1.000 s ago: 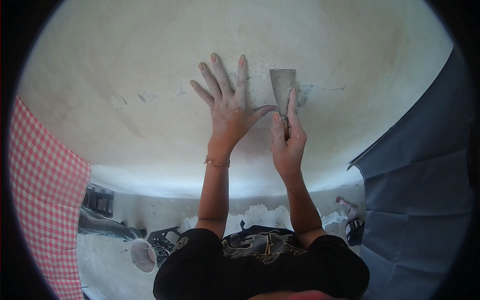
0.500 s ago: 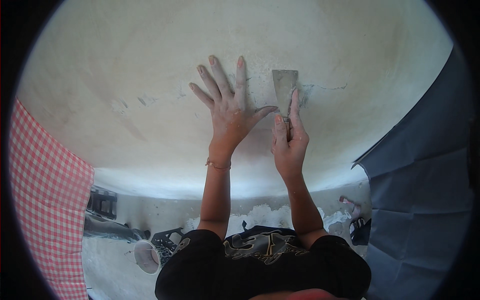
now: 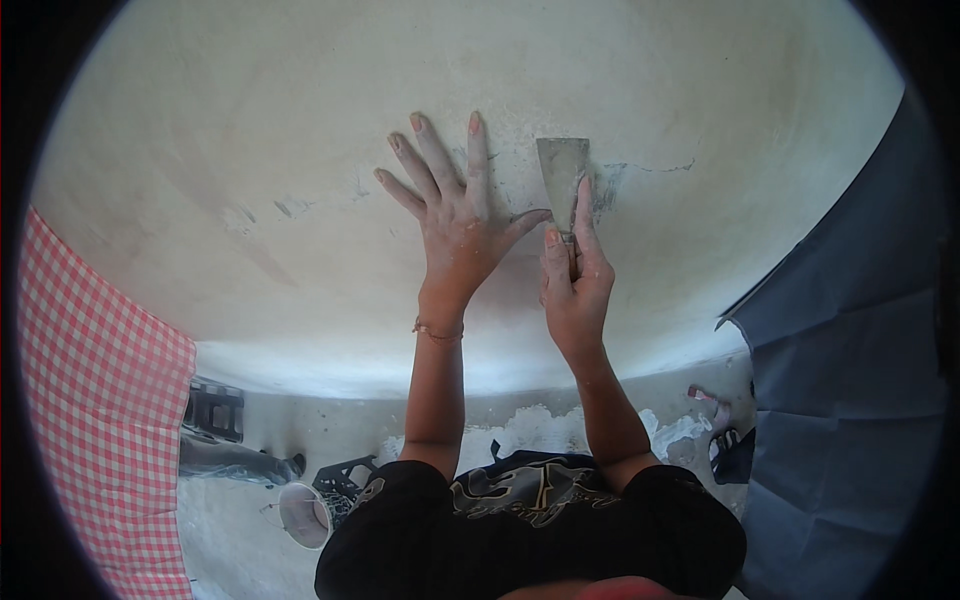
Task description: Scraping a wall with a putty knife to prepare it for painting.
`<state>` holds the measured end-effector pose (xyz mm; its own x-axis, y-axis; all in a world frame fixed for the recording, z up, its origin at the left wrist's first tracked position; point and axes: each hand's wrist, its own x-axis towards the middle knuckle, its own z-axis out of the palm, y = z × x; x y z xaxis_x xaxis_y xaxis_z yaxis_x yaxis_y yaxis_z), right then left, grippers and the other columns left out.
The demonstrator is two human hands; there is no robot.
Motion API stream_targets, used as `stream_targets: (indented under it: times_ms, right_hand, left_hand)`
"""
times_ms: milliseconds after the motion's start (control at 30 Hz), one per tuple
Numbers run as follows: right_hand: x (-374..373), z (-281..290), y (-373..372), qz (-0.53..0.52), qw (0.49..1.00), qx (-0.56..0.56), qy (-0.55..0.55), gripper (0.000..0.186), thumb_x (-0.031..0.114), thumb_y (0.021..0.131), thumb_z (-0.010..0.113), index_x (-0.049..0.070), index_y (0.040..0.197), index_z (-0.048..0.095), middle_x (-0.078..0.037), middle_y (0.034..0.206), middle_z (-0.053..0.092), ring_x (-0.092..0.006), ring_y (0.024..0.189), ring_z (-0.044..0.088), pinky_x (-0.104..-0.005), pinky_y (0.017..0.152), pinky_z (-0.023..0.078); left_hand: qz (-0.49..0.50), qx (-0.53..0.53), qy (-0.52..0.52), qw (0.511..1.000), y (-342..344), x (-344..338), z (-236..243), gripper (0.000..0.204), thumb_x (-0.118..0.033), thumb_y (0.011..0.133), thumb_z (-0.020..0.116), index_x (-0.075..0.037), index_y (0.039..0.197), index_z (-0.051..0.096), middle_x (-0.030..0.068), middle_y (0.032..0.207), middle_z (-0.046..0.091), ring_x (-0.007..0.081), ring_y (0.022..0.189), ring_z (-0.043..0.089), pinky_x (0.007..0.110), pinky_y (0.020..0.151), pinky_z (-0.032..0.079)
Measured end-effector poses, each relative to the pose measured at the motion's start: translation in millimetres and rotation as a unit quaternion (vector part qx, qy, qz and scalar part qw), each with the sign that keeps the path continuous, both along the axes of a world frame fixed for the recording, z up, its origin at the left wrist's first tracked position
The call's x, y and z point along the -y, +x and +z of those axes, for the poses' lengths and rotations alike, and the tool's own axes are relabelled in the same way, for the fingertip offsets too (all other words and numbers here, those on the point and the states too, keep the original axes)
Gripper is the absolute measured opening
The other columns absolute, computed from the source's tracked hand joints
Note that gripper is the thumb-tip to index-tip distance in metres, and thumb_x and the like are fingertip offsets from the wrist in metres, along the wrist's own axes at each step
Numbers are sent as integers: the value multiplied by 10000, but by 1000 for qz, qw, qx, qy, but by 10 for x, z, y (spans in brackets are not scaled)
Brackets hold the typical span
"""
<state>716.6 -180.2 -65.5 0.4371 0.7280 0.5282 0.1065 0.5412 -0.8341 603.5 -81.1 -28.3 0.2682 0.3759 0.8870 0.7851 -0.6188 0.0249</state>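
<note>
My left hand [image 3: 458, 225] lies flat against a pale plastered wall [image 3: 300, 110], fingers spread and dusted white. In my right hand [image 3: 577, 275] is a putty knife [image 3: 563, 165], its handle gripped between thumb and fingers and the index finger stretched along the edge of the blade. The wide metal blade points up and lies at the wall, just right of my left thumb. A dark crack [image 3: 650, 168] runs rightward from a grey scuffed patch beside the blade. More grey marks [image 3: 292, 208] show left of my left hand.
A red-and-white checked cloth [image 3: 110, 410] hangs at the left, a dark grey-blue sheet [image 3: 840, 430] at the right. Below on the floor stand a white bucket [image 3: 304, 515] and a dark crate [image 3: 215, 412]. Another person's leg [image 3: 230, 458] shows near them. White residue [image 3: 540, 430] marks the floor.
The putty knife and my right hand have shifted slightly left along the wall. My left hand stays spread at nearly the same spot. The view has moved a little.
</note>
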Motion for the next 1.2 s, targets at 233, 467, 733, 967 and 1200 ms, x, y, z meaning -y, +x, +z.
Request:
stream_targets:
  times_ms: [233,467,733,967,1200]
  right_hand:
    - [-29,-26,1,1,999,41,17,626,105,1120,521,65,1686,255,115,705,364,6,603,298,-167,543,268]
    - [-30,16,51,12,999,36,15,626,97,1118,519,60,1684,256,117,710,377,8,601,307,-171,530,273]
    - [-31,72,19,13,1000,14,-2,627,126,1091,583,66,1662,333,59,677,380,-42,636,347,-205,603,311]
    - [-14,-24,31,-4,999,33,-8,618,135,1125,521,82,1686,268,109,683,370,3,573,310,-177,508,280]
    - [-47,72,1,4,1000,10,9,630,136,1118,539,81,1685,271,109,680,377,4,571,314,-180,503,276]
  left_hand:
    - [-1,5,-13,1000,4,45,-23,1342,-614,668,907,-159,1709,193,382,1710,10,626,1560,-57,856,1121,34]
    - [-5,6,-17,1000,17,27,-45,1344,-618,667,908,-162,1710,193,378,1712,-2,620,1562,-69,856,1123,29]
    - [1,8,-5,1000,25,43,-18,1335,-639,670,899,-168,1708,204,368,1717,7,616,1565,-52,841,1139,10]
    - [5,7,-10,1000,29,35,-26,1345,-671,668,886,-175,1711,196,362,1720,9,615,1567,-35,834,1147,12]
    - [0,11,-4,1000,50,44,-14,1350,-671,662,891,-174,1710,199,360,1720,11,615,1567,-39,845,1135,14]
